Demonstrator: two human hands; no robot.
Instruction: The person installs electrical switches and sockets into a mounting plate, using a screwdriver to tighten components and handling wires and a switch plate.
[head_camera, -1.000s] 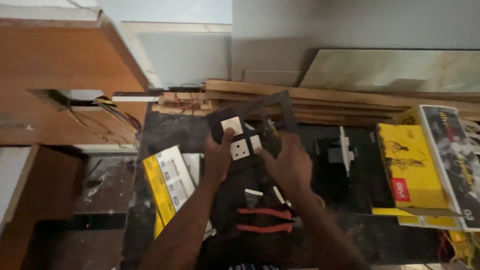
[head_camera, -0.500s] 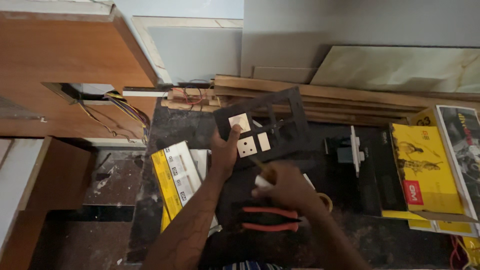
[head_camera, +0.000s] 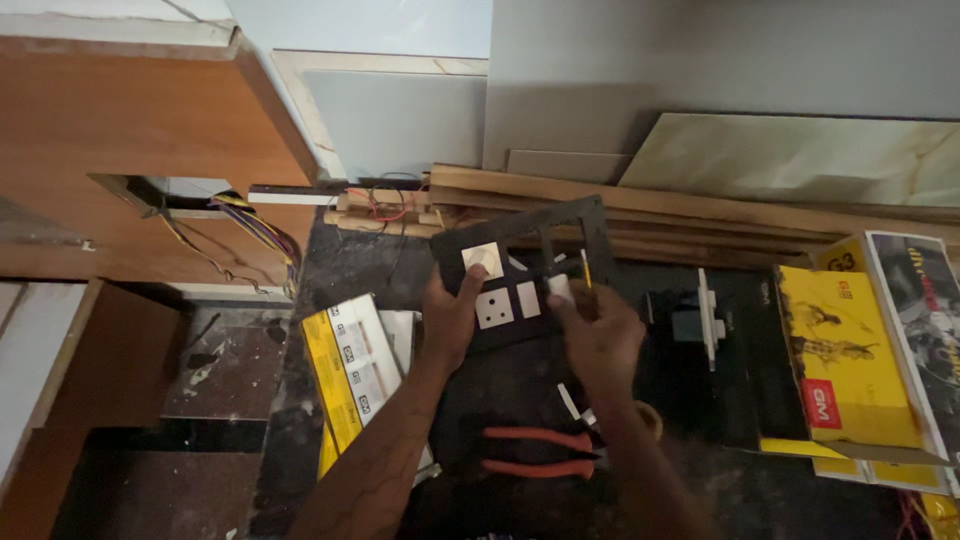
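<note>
Left hand (head_camera: 452, 318) grips black switch plate (head_camera: 520, 262) at 9 o'clock edge; right hand (head_camera: 600, 335) pinches white module (head_camera: 560, 290) against plate; orange-handled pliers (head_camera: 540, 452) at 6 o'clock.

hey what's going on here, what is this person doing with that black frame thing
A person is holding a black switch plate frame up over a dark worktop. The left hand grips its lower left edge, beside the white switch modules fitted in it. The right hand is at the frame's middle, holding a thin yellow-tipped tool against it. Several slots are open. Orange-handled pliers lie below, and yellow boxes sit on the right.
</note>
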